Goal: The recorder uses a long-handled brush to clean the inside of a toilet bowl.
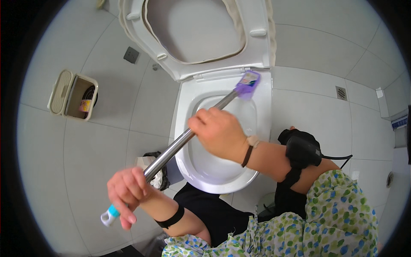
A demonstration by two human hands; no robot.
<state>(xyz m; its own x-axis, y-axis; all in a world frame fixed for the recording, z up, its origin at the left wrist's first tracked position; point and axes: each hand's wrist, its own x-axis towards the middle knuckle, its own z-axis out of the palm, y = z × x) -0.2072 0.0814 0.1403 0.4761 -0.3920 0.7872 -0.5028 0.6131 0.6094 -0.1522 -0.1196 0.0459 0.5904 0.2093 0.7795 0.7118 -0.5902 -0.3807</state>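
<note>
A long-handled scrub brush [172, 149] slants across the toilet, its metal pole running from lower left to upper right. My left hand [128, 188] is closed around the lower pole, just above the turquoise and white end. Farther up, my right hand [220, 132] grips the pole over the bowl. The purple brush head [248, 85], with a printed label on it, is over the back right of the white toilet [203, 184], near the hinge; whether it touches the rim I cannot tell. Behind it the seat and lid [165, 64] stand raised, with a pale fabric cover.
On the tiled wall at left hangs an open beige box [81, 97] with a few items inside. A dark socket plate [131, 55] is near it. Left of the toilet stands a bin [157, 177] with a black liner. A floor drain [341, 93] lies at right.
</note>
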